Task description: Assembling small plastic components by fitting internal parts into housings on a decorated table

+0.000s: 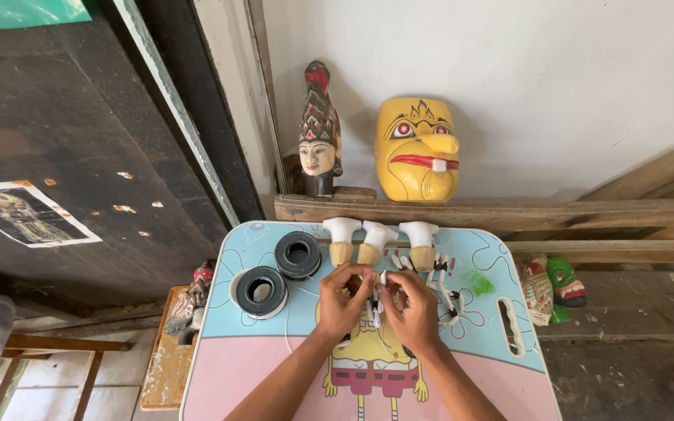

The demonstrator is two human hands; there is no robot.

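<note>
My left hand (342, 300) and my right hand (413, 306) meet over the middle of a small cartoon-printed table (235, 366). Together they pinch a small white piece (378, 290) between the fingertips, with thin white thread hanging below it. Just beyond the fingers lie three little figures (376, 242) with white tops and tan bases, in a row. Small white and black bits (448, 292) lie to the right of my right hand.
Two black spools (298, 254) (260, 291) with white rims sit on the table's left part. A yellow carved mask (417, 150) and a painted wooden head (319, 132) lean on the wall behind. Green and pale masks (551, 287) lie right of the table.
</note>
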